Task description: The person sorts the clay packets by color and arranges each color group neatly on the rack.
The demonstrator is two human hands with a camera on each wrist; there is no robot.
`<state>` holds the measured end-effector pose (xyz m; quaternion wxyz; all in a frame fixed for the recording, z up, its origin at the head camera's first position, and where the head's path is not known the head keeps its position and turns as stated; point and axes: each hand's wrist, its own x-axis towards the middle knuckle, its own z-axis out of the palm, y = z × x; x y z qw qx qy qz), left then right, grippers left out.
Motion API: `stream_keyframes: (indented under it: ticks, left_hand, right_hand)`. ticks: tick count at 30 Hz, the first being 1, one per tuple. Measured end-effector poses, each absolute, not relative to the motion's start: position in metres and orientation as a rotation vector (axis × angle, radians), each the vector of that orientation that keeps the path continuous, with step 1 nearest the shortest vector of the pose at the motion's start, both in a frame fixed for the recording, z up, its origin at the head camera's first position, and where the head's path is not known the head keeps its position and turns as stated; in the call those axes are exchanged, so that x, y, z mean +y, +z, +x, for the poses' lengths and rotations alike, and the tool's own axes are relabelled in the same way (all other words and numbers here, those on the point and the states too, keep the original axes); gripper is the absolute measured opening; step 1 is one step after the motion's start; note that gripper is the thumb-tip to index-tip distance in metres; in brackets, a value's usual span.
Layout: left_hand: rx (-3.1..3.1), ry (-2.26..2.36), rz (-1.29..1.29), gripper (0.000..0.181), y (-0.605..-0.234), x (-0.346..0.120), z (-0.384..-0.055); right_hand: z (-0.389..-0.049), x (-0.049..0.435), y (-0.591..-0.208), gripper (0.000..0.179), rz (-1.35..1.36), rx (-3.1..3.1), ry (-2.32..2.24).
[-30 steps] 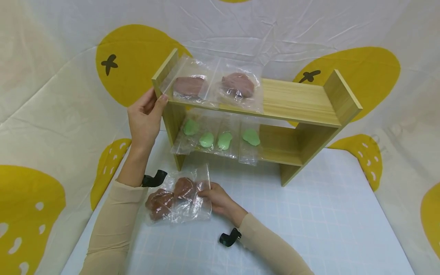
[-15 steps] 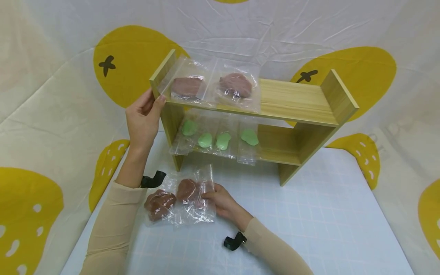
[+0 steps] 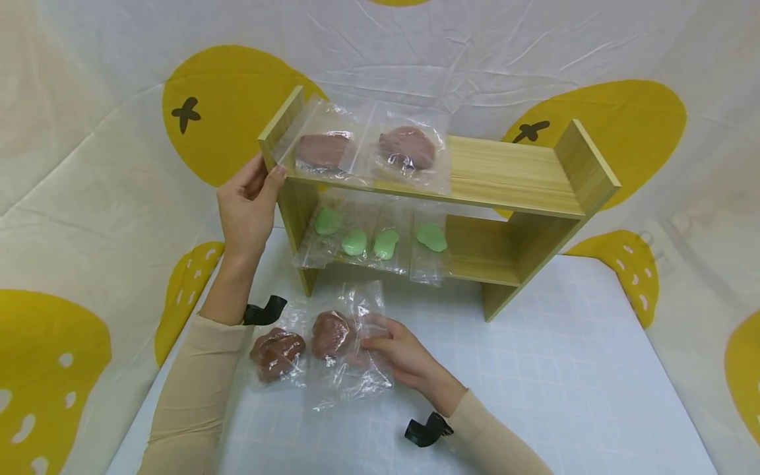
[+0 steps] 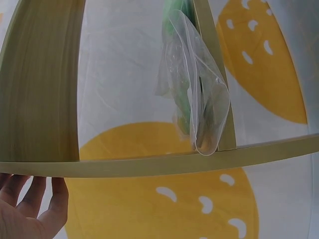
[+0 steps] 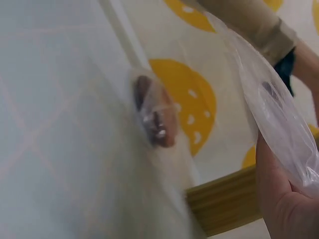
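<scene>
My right hand [image 3: 410, 356] pinches the edge of a clear zip bag [image 3: 362, 379] that holds a flattened reddish-brown lump [image 3: 332, 334]. In the right wrist view this bag [image 5: 279, 107] hangs tilted in front of the camera, raised off the table. A second zip bag with a similar brown lump [image 3: 278, 354] lies on the table to its left. My left hand [image 3: 246, 211] grips the left side panel of a two-tier wooden shelf [image 3: 510, 175], thumb at the front edge. The left wrist view shows those fingers [image 4: 59, 196] against the panel's outer face.
Two bagged brown lumps [image 3: 406, 147] lie on the left half of the upper tier. Several small bags with green pieces [image 3: 386, 244] line the lower tier, overhanging its front edge. The table [image 3: 582, 369] has a pale checked cloth, with a patterned curtain [image 3: 380, 39] behind.
My right hand has drawn its bag to the right, off the other bagged lump, and lifted it slightly. The left hand keeps its grip on the shelf.
</scene>
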<state>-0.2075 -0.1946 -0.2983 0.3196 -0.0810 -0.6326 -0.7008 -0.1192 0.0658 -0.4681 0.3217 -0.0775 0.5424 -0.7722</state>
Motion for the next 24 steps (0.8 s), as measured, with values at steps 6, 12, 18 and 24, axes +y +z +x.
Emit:
stream_keyframes:
  ticks: [6,12,18,24]
  left_hand:
    - [-1.665,-1.840,-0.208,0.037,-0.298,-0.194,-0.207]
    - [-1.668,-1.840,-0.202,0.038,-0.297,-0.194,-0.207]
    - [-1.669,-1.840,-0.197,0.037,-0.298,-0.195,-0.208]
    - [-1.661,-1.845,-0.214,0.038,-0.298,-0.194,-0.207]
  right_hand:
    - [-0.112,0.082,-0.442,0.048,-0.327,1.374,-2.065]
    - [-0.112,0.102,-0.415,0.044,-0.549,1.301,-2.112]
    - [-0.118,0.120,-0.395,0.045,-0.627,1.322,-2.159]
    - [-0.122,0.138,-0.373,0.046,-0.753,1.402,-2.215]
